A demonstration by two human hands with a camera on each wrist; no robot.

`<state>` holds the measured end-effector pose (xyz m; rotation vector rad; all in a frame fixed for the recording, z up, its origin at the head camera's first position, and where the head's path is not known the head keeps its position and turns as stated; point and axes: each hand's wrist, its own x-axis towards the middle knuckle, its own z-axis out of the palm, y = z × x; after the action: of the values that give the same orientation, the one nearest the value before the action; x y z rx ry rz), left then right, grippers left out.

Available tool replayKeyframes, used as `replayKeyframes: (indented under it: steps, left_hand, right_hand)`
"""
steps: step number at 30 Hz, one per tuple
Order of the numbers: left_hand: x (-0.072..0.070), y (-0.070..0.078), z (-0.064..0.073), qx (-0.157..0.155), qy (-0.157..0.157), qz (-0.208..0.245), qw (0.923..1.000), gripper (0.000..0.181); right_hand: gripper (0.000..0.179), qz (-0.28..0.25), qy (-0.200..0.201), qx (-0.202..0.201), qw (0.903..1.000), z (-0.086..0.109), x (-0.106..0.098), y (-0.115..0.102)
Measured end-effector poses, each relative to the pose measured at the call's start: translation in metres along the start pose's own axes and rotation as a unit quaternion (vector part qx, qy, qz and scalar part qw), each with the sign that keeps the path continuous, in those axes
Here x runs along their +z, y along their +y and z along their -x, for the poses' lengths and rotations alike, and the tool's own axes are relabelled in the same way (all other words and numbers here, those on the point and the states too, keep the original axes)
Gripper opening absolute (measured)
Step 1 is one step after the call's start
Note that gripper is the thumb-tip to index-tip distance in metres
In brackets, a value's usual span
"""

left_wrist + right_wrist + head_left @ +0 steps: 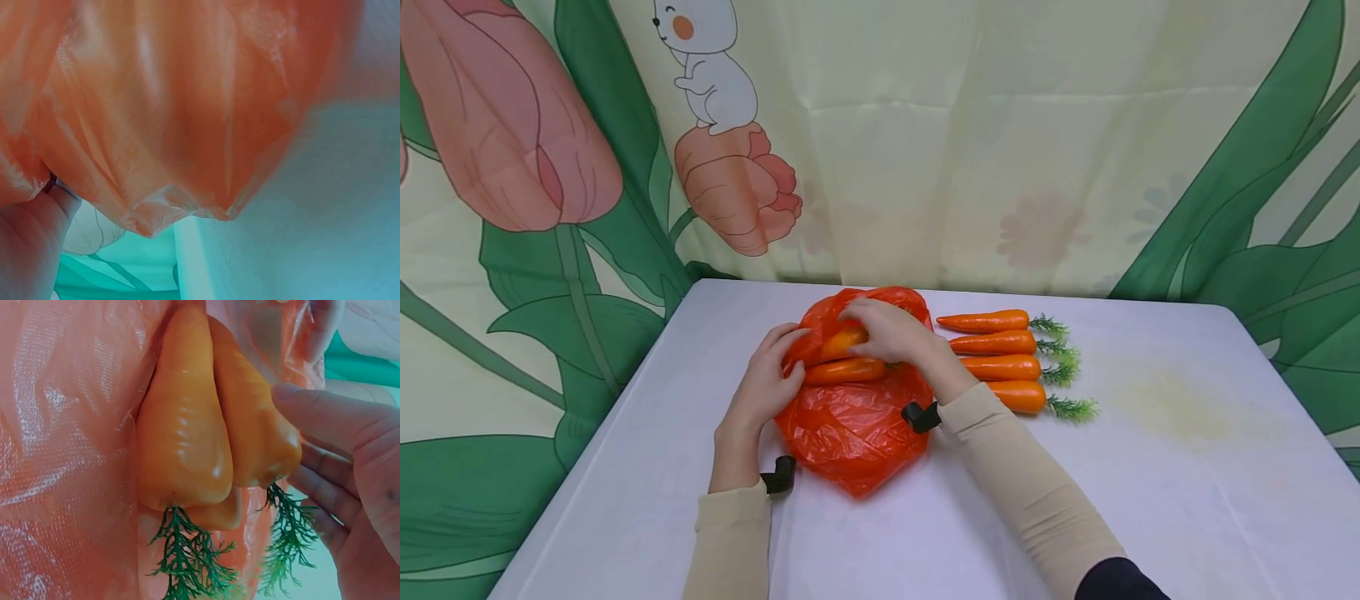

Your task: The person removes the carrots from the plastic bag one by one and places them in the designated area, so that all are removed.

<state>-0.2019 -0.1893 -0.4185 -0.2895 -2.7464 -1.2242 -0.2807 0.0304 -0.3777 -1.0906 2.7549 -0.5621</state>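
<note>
A red plastic bag lies on the table with its mouth spread around orange carrots with green tops. My left hand grips the bag's left edge, and the thin film hangs in front of the left wrist view. Between the thumb and fingers of my right hand is one carrot, held near its leafy end. Beside it lies another carrot, and part of a third shows underneath. In the head view, the nearer carrot lies across the bag's opening; the bag covers the tips.
Right of the bag, several carrots lie in a row, the farthest carrot at the back and the nearest carrot partly behind my right forearm. They rest on a white table. A printed curtain hangs behind it.
</note>
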Motion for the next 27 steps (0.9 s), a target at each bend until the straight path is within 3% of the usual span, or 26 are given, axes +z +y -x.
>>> replayKeyframes:
  steps: [11, 19, 27]
  left_hand:
    - [-0.001, 0.001, 0.001, -0.013, -0.001, 0.001, 0.9999, 0.048]
    - [-0.001, 0.001, 0.000, 0.003, 0.003, 0.000, 1.0000, 0.048]
    - [-0.002, 0.001, 0.001, -0.005, 0.004, -0.001, 1.0000, 0.048]
  right_hand:
    - [0.054, 0.059, -0.002, 0.003, 0.9982, -0.009, 0.010, -0.002]
    - [0.051, 0.066, 0.000, -0.005, 0.9978, -0.009, 0.013, -0.002]
    - [0.047, 0.051, 0.009, -0.019, 0.9985, -0.008, 0.017, 0.002]
